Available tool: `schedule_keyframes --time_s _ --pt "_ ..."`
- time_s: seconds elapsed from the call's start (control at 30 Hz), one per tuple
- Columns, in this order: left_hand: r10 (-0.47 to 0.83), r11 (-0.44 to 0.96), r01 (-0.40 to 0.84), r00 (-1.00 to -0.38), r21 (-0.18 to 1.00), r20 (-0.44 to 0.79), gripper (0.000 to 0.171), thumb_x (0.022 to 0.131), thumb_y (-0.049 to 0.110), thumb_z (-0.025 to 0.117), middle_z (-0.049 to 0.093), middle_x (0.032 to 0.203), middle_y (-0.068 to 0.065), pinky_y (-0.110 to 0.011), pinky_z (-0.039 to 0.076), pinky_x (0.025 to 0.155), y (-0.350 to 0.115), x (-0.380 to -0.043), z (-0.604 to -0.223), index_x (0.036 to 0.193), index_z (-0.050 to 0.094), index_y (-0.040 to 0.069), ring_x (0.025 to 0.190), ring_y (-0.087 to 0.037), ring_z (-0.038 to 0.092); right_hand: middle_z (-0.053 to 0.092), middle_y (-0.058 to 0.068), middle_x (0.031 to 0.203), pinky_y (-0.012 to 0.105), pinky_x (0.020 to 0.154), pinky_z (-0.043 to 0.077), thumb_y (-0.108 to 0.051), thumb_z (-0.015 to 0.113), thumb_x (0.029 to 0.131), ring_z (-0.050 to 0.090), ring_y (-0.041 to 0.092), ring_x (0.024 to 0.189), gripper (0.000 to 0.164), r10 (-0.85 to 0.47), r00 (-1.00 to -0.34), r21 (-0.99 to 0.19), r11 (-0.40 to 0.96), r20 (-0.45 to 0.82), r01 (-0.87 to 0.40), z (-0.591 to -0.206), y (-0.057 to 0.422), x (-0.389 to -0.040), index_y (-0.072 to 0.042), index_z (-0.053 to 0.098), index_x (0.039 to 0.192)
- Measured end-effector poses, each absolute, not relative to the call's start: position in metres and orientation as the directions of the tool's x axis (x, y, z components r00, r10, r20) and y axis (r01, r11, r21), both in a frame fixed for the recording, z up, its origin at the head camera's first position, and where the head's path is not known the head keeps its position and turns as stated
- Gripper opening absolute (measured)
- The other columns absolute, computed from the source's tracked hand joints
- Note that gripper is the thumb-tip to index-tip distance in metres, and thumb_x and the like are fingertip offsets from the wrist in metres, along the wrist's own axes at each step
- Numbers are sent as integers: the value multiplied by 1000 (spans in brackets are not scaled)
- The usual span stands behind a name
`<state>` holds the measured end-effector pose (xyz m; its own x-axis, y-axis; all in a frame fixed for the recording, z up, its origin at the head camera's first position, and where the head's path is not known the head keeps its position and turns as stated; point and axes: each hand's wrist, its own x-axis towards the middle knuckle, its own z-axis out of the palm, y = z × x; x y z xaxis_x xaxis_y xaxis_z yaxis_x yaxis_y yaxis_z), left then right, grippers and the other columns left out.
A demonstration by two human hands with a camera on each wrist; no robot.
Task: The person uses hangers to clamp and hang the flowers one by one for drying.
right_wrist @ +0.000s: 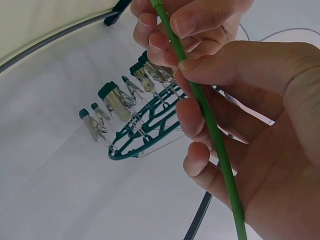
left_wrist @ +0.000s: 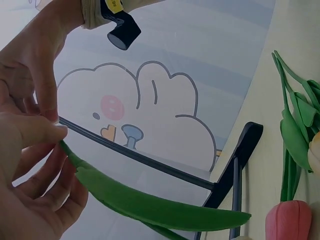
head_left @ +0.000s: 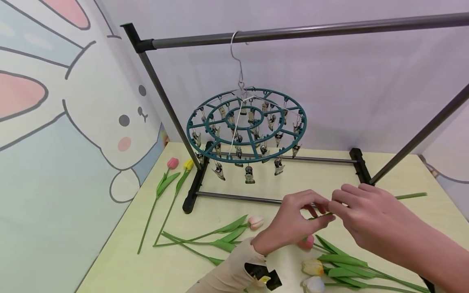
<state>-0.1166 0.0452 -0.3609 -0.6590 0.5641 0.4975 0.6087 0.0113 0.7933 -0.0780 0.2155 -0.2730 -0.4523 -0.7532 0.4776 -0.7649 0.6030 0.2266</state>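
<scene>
Both hands hold one artificial tulip by its green stem (right_wrist: 216,135), in front of the rack. My left hand (head_left: 293,221) pinches the stem between thumb and fingers. Right beside it, my right hand (head_left: 366,211) grips the same stem, fingers curled and thumb laid against it. A long green leaf (left_wrist: 160,202) sticks out past the left hand in the left wrist view. The held flower's head is hidden. Above and left of the hands, a round green clip hanger (head_left: 253,158) with several metal clips hangs from a rack bar (head_left: 311,33).
A pink tulip (head_left: 173,163) and a yellow tulip (head_left: 188,164) lie at the table's left. A pale pink tulip (head_left: 255,222) lies mid-table. Front right are more tulips, including a pale yellow one (head_left: 312,267) and a white one (head_left: 314,284). The rack's foot (head_left: 196,183) stands behind.
</scene>
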Motion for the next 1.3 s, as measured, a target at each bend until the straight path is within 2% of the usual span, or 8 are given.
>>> schedule_keyframes --time_s 0.27,0.37,0.6,0.7,0.8,0.87,1.0,1.3 --pt "558 108 632 -677 767 479 19 85 7 70 65 91 3 -10 50 71 45 -116 -359 103 67 10 80 9 54 52 -3 69 28 54 36 -23 8 101 45 15 63 63 -781 -435 264 580 448 -771 -269 212 -79 -8 63 76" --pt "557 73 602 -686 795 468 18 86 9 69 65 91 1 -11 51 71 44 -116 -358 103 66 10 80 8 54 53 0 70 32 57 37 -23 8 101 47 19 65 63 -786 -420 282 574 453 -769 -267 210 -78 -6 64 77" --pt "544 42 585 -693 810 473 13 88 6 67 66 90 -4 -14 53 70 34 -107 -337 101 65 6 79 6 56 56 2 72 39 64 39 -21 14 102 51 24 70 58 -769 -383 276 569 512 -775 -259 206 -75 -6 65 78" --pt "534 36 578 -701 815 474 12 87 2 66 65 89 -8 -16 53 70 28 -101 -324 99 64 3 78 3 56 58 4 75 42 70 40 -21 20 101 54 26 74 53 -752 -358 252 561 553 -789 -255 204 -74 -6 63 76" --pt "523 10 550 -715 835 465 14 87 0 65 65 91 -9 -18 54 71 28 -102 -329 101 63 2 79 1 57 60 5 77 42 74 40 -18 27 100 55 27 76 45 -734 -328 238 550 594 -801 -252 202 -72 -6 62 75" --pt "513 -6 530 -726 848 457 16 88 0 65 64 92 -8 -19 55 71 29 -105 -335 103 62 2 81 0 58 60 3 78 41 75 39 -17 31 98 55 26 76 40 -722 -300 237 540 623 -808 -251 202 -72 -7 62 75" --pt "482 -26 499 -753 866 448 17 88 2 65 63 94 -7 -20 55 72 29 -111 -351 104 61 4 83 -2 59 62 1 78 39 74 41 -20 34 99 57 23 76 40 -703 -289 237 548 650 -802 -250 204 -72 -8 65 77" --pt "422 -69 476 -782 877 458 15 91 9 63 60 96 -4 -23 56 74 21 -114 -354 105 58 8 87 -5 60 64 0 78 34 64 45 -32 34 101 59 19 74 47 -677 -323 230 592 661 -773 -247 208 -77 -9 69 78"
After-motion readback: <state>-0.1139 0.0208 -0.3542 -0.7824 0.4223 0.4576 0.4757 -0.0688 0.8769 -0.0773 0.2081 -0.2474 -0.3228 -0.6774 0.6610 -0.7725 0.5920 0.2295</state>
